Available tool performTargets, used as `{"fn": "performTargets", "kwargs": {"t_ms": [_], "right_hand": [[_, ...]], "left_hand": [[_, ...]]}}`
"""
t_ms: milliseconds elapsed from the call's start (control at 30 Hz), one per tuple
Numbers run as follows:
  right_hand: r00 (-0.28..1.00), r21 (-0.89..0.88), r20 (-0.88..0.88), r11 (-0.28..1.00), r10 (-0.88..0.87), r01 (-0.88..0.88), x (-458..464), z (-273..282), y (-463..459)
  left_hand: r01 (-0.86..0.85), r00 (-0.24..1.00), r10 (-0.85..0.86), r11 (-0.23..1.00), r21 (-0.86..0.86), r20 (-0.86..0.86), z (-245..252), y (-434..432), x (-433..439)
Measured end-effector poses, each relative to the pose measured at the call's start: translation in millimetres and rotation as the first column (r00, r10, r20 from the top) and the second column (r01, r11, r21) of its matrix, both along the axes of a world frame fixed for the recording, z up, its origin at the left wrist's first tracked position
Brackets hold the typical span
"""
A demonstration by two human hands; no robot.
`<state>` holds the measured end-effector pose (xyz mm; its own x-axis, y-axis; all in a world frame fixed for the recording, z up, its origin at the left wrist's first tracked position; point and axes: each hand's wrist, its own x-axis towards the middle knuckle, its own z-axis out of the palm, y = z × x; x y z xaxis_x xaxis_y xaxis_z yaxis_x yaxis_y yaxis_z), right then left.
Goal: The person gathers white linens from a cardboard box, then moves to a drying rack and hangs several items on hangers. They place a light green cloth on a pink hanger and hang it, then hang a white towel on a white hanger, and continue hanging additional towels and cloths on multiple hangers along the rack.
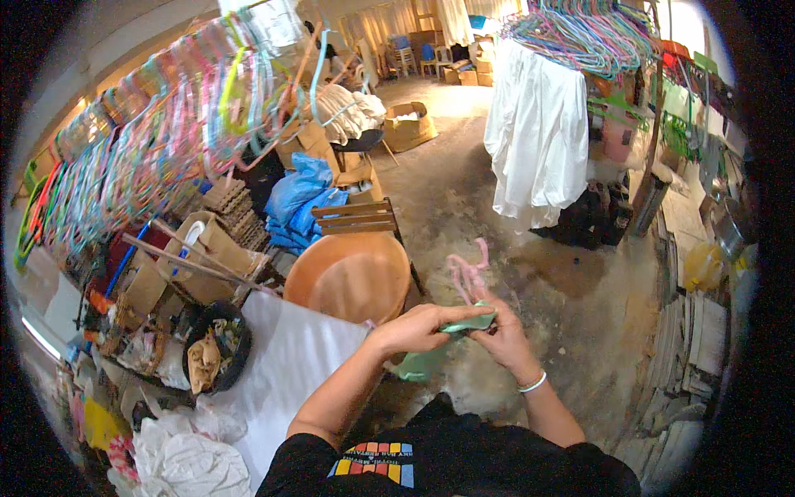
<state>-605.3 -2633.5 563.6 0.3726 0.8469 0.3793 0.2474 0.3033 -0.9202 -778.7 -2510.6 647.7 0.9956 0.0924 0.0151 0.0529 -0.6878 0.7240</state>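
Observation:
My left hand (419, 328) grips one side of a bunched light-green cloth (469, 319), its fingers lying along the top. My right hand (504, 332) pinches the other side of it, close against the left fingertips. Below the left hand hangs more green material (416, 366). Pink plastic hangers (469, 270) stick up just beyond the right hand, which seems to hold them too; the exact grip is hidden. To the left of the hands is an orange plastic basin (348, 279), tilted, with nothing visible inside.
Many hangers (155, 143) hang at left; more (577, 43) hang at upper right beside white cloth (537, 136). A white tabletop (292, 354) lies left of me, with a black bin (217, 348) beyond. A wooden chair (357, 217) stands behind the basin; boards (674, 360) line the right.

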Motion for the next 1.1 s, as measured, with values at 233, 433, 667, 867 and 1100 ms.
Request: {"fn": "performTargets", "kwargs": {"t_ms": [233,433,667,867,1100], "right_hand": [[0.998,-0.120,0.065,0.993,-0.005,0.013,40,-15,96],[0.987,-0.001,0.100,0.992,-0.122,0.123,116,-5,169],[0.982,-0.128,-0.179,0.991,-0.063,0.041,168,-10,224],[0.994,-0.071,-0.098,0.996,0.038,-0.045,268,5,300],[0.931,-0.099,-0.212,0.941,0.297,-0.322,312,11,439]], "left_hand": [[-0.218,0.956,0.289,0.818,-0.533,0.052,-27,95,27],[-0.464,0.852,0.521,0.791,-0.398,0.042,-38,191,58],[-0.468,0.767,0.609,0.746,-0.473,0.202,-51,266,140],[-0.653,0.639,0.669,0.733,-0.192,0.379,-60,332,203],[-0.887,0.245,0.842,0.395,-0.239,0.480,-28,398,245]]}}
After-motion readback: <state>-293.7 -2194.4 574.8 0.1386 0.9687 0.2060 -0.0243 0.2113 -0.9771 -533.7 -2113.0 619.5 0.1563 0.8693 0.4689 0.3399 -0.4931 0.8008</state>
